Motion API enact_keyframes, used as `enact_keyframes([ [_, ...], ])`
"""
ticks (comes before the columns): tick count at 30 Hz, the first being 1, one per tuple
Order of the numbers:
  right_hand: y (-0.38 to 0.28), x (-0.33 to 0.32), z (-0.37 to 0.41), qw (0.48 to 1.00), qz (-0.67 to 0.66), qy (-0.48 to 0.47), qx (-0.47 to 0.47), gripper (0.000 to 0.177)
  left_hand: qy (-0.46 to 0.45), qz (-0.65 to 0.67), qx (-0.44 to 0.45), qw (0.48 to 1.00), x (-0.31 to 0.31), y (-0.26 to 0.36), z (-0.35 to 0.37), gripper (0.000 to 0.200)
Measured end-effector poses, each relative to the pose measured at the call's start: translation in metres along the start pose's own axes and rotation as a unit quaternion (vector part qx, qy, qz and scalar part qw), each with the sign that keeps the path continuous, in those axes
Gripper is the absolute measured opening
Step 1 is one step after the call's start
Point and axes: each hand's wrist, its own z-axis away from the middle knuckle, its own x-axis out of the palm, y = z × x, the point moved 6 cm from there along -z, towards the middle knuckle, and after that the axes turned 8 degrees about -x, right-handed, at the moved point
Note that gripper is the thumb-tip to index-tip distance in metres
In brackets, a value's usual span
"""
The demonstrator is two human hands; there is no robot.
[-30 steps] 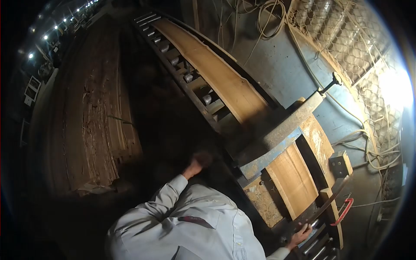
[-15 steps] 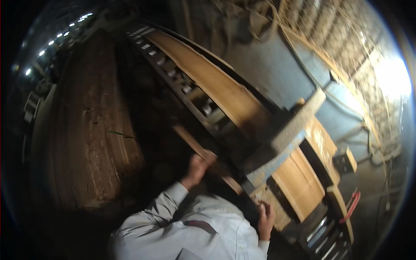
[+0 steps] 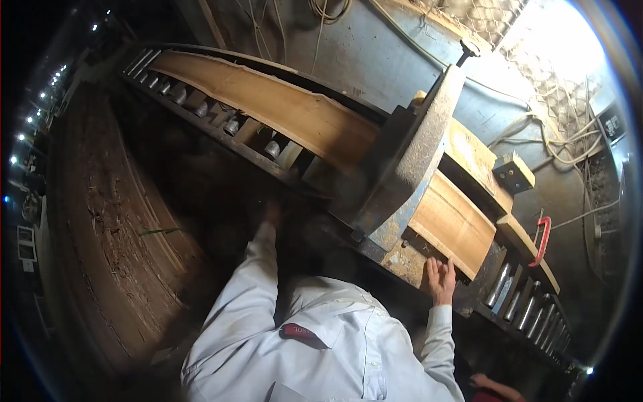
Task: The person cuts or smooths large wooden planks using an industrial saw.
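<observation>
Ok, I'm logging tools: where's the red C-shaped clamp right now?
In the head view, the red C-shaped clamp is at the right, by the curved pale wooden strip, near the shiny metal rollers.

The wooden board [image 3: 455, 220] looks smooth, the metal rollers [image 3: 498, 285] glossy.

Blue-grey wall [image 3: 365, 63], wire mesh [image 3: 479, 19] above; glare [image 3: 566, 47] upper right; lamps [image 3: 29, 119] dotting dark left.
</observation>
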Motion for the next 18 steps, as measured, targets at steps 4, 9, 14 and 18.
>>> enact_keyframes([
  [4,-0.002,0.01,-0.024,0.999,-0.026,-0.021,-0.023,0.046,0.028,-0.044,0.068,0.996,0.03,0.055,0.044,0.033],
  [9,0.013,-0.009,-0.044,0.992,-0.002,0.096,-0.085,0.065,-0.03,-0.262,0.312,0.913,0.096,0.115,0.191,0.029],
  [14,0.012,-0.011,-0.051,0.996,-0.028,0.038,-0.081,0.042,-0.124,-0.567,0.62,0.529,0.187,0.1,0.236,0.048],
  [18,0.014,-0.006,-0.05,0.994,-0.067,0.01,-0.087,0.047,-0.243,-0.581,0.534,0.564,0.186,0.048,0.158,0.049],
])
